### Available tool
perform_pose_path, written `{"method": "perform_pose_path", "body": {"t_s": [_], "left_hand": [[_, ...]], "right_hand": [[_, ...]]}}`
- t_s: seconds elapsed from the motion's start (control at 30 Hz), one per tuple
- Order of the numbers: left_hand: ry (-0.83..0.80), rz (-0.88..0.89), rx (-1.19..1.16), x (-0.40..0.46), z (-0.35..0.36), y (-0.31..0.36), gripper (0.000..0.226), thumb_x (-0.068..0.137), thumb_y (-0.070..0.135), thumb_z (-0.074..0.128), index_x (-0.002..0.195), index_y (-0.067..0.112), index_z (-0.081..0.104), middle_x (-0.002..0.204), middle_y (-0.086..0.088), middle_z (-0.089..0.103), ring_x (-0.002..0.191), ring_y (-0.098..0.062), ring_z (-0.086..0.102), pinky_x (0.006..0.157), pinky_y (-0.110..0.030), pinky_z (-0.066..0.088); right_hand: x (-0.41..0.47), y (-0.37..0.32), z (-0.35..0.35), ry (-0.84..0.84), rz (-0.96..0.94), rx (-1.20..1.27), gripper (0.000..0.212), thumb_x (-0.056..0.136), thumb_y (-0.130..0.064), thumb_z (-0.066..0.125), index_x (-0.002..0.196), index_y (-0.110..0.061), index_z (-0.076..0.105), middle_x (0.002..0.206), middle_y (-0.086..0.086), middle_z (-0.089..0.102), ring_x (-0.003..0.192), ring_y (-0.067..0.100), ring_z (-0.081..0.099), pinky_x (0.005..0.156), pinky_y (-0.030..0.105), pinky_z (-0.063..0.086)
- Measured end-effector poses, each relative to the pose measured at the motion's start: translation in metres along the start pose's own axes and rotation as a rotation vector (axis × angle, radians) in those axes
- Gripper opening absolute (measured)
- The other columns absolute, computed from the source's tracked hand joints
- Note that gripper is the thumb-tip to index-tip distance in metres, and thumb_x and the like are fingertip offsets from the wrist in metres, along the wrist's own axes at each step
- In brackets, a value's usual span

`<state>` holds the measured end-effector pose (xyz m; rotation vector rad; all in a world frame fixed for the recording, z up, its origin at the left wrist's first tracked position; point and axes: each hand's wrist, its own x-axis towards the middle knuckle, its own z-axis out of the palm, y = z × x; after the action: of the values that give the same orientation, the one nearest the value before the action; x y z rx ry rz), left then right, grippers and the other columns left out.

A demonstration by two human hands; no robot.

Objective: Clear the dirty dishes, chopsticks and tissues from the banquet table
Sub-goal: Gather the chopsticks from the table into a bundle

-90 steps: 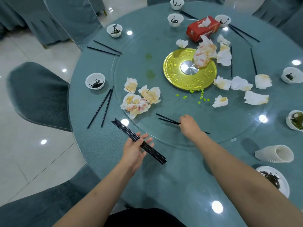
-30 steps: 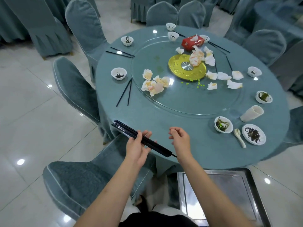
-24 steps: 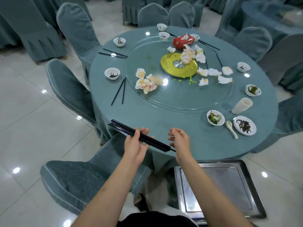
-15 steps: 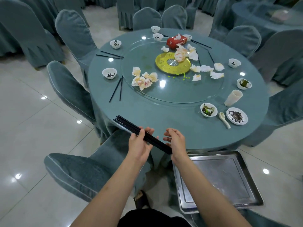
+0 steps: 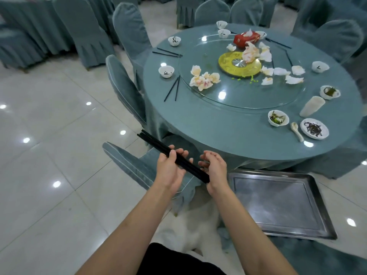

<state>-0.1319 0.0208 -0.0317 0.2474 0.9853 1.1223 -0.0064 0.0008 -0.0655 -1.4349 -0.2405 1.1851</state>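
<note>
My left hand (image 5: 170,168) grips a bundle of black chopsticks (image 5: 156,146) that slants up to the left, off the table's near edge. My right hand (image 5: 215,168) cups the bundle's lower end, fingers curled around it. On the round teal table (image 5: 208,124) lie crumpled stained tissues (image 5: 204,79), more tissues (image 5: 282,73), a pair of chopsticks (image 5: 172,90), small white bowls (image 5: 166,71), a bowl with greens (image 5: 278,117), a spoon (image 5: 296,129), a dirty saucer (image 5: 314,129) and a tipped white cup (image 5: 311,106).
A steel tray (image 5: 278,201) sits low at the right, just below the table's edge. A gold disc (image 5: 239,64) and a red tissue box (image 5: 246,38) are on the glass turntable. Covered chairs (image 5: 127,92) ring the table; one chair (image 5: 139,171) is beneath my hands.
I have stepped back from the table with the chopstick bundle. My right hand, which took chopsticks off the turntable, has come in to the bundle's lower end. The steel tray came into view.
</note>
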Motion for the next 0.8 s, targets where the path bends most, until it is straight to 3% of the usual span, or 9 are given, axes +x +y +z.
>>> {"method": "perform_pose_path", "body": {"t_s": [0.27,0.47,0.7,0.8], "left_hand": [[0.011,0.012,-0.063,-0.005,-0.051,0.046,0.013,0.111,0.013,0.039,0.118,0.015,0.049,0.096,-0.007,0.064,0.093,-0.021,0.068,0.101,-0.055,0.052],[0.009,0.069,-0.097,0.009,-0.118,0.132,0.012,0.109,0.02,0.046,0.12,0.013,0.047,0.091,-0.008,0.061,0.085,-0.019,0.067,0.103,-0.058,0.051],[-0.021,0.157,-0.084,0.024,-0.209,0.235,0.007,0.111,0.012,0.038,0.108,0.013,0.045,0.079,-0.005,0.062,0.073,-0.017,0.065,0.086,-0.044,0.054],[0.006,0.15,-0.073,0.032,-0.24,0.266,0.01,0.112,0.013,0.037,0.108,0.014,0.046,0.075,-0.003,0.066,0.085,-0.02,0.064,0.092,-0.05,0.054]], "right_hand": [[-0.029,0.022,0.055,-0.006,-0.021,-0.047,0.014,0.099,-0.012,0.056,0.099,-0.013,0.07,0.088,0.004,0.07,0.074,0.018,0.062,0.064,0.03,0.048],[-0.054,0.053,0.159,-0.029,-0.029,-0.026,0.014,0.097,-0.011,0.056,0.097,-0.014,0.07,0.088,0.004,0.069,0.074,0.018,0.061,0.062,0.03,0.045],[-0.088,0.099,0.29,-0.091,-0.055,-0.042,0.014,0.096,-0.011,0.056,0.092,-0.017,0.069,0.083,0.0,0.068,0.071,0.016,0.062,0.068,0.033,0.047],[-0.101,0.113,0.329,-0.1,-0.043,-0.053,0.013,0.096,-0.011,0.057,0.092,-0.016,0.068,0.085,0.0,0.069,0.072,0.015,0.062,0.071,0.035,0.048]]}}
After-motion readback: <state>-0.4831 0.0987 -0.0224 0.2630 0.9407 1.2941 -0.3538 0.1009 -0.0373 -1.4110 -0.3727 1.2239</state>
